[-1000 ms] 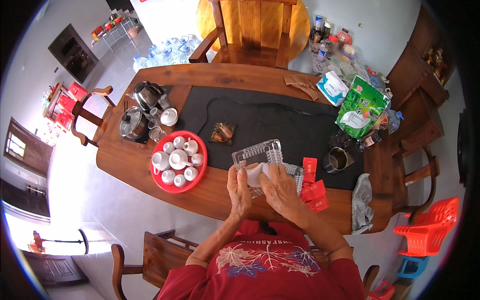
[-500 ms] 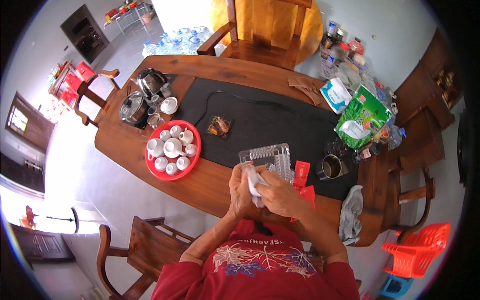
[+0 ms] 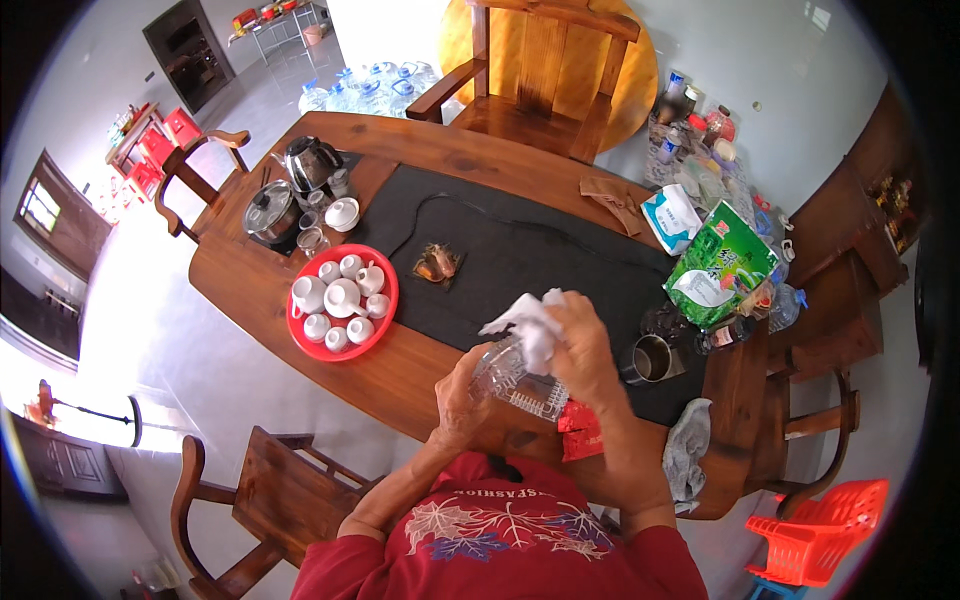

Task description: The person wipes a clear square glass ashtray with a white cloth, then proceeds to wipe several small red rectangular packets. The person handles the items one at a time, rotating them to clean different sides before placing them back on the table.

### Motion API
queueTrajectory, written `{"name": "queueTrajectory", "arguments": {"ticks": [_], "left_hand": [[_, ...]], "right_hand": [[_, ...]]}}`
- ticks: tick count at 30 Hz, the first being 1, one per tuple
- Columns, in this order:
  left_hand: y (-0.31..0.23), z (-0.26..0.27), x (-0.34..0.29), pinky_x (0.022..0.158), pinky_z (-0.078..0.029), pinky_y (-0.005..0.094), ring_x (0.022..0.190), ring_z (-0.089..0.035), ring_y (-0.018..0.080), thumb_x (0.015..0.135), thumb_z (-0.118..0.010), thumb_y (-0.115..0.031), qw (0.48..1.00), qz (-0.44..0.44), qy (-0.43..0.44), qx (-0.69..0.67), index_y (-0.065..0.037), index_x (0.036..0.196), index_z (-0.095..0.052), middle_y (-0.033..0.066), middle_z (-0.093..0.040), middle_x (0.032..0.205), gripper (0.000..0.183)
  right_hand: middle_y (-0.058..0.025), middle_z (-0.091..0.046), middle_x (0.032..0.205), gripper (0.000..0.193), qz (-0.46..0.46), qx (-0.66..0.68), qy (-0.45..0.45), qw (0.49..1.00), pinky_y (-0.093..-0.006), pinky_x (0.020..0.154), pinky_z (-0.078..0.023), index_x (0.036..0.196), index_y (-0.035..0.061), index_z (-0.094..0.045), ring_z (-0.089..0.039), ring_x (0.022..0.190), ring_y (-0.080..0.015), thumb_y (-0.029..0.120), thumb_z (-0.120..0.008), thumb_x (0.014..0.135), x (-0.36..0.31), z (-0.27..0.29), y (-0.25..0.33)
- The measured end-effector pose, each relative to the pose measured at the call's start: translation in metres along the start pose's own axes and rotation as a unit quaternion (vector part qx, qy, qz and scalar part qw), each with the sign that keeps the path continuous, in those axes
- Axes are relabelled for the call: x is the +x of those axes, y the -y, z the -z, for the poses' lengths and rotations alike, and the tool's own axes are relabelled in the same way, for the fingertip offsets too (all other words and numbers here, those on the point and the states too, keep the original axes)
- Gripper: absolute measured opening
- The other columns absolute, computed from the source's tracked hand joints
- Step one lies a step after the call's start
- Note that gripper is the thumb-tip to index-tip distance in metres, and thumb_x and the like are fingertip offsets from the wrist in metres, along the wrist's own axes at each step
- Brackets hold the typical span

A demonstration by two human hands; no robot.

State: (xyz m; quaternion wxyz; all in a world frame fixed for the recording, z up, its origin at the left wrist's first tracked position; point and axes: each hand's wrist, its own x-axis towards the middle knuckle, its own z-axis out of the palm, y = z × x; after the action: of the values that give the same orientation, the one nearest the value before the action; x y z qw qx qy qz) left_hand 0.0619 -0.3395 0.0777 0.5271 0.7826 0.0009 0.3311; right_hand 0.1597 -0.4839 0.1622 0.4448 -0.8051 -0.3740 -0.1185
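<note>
A clear, ridged tray point(image 3: 538, 393) is in the grip of my left hand point(image 3: 462, 400), tilted up near the table's front edge. My right hand point(image 3: 585, 350) holds a crumpled white cloth point(image 3: 533, 325), which may be a tissue, over the tray's upper part. Cloth and right hand hide some of the tray. Beside the tray, close to my right forearm, lie red packets point(image 3: 580, 430). A metal cup point(image 3: 652, 358) stands to the right on the black mat point(image 3: 490, 240).
Left on the wooden table point(image 3: 250, 310) is a red basin point(image 3: 385, 330) of white teaware. Behind it stand a kettle point(image 3: 308, 163) and a lidded pot point(image 3: 270, 212). A green bag point(image 3: 722, 265), a tissue pack point(image 3: 671, 217) and a grey rag point(image 3: 688, 455) lie at right.
The clear tray has come off the mat and is tilted in my left hand. My right hand has moved up and right with the white cloth, away from my left.
</note>
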Motion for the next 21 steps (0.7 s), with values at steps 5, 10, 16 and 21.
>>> {"name": "queueTrajectory", "arguments": {"ticks": [5,10,16,21], "left_hand": [[-0.002,0.001,0.007,0.066,-0.052,0.0359,0.081,-0.065,0.0311,0.064,-0.062,0.007,0.998,-0.019,0.053,0.03,-0.002,0.11,-0.055,0.0147,-0.064,0.096,0.047],[0.029,0.001,-0.003,0.057,-0.05,0.0373,0.065,-0.062,0.0305,0.06,-0.062,0.007,0.991,-0.072,0.081,0.073,0.0,0.107,-0.056,0.0166,-0.063,0.091,0.048],[-0.002,0.01,0.014,0.067,-0.052,0.0344,0.08,-0.065,0.0312,0.062,-0.062,0.008,0.996,-0.021,0.092,-0.006,-0.003,0.113,-0.055,0.0159,-0.064,0.097,0.053],[-0.014,0.015,0.015,0.074,-0.05,0.0265,0.089,-0.064,0.0154,0.076,-0.06,0.005,0.986,0.061,0.13,-0.087,-0.001,0.116,-0.053,0.0103,-0.065,0.1,0.041]], "right_hand": [[-0.0122,-0.055,0.094,0.021,-0.133,0.159,0.002,0.978,-0.0374,0.077,-0.043,0.094,0.0032,-0.063,-0.053,0.09,-0.0303,0.009,-0.06,0.075,-0.004,-0.002,-0.014],[-0.0176,-0.057,0.098,0.027,0.124,-0.064,-0.013,0.99,-0.04,0.078,-0.046,0.1,-0.0009,-0.058,-0.056,0.088,-0.0351,0.014,-0.063,0.078,0.001,-0.01,0.038],[-0.0148,-0.059,0.082,0.016,-0.071,0.07,0.042,0.994,-0.0323,0.064,-0.047,0.089,-0.004,-0.059,-0.061,0.072,-0.0271,0.011,-0.06,0.082,0.016,0.0,0.003],[-0.0081,-0.064,0.082,0.018,-0.2,0.195,0.163,0.946,-0.0273,0.06,-0.047,0.092,-0.0022,-0.063,-0.061,0.069,-0.0155,0.015,-0.06,0.087,0.017,0.017,-0.03]]}}
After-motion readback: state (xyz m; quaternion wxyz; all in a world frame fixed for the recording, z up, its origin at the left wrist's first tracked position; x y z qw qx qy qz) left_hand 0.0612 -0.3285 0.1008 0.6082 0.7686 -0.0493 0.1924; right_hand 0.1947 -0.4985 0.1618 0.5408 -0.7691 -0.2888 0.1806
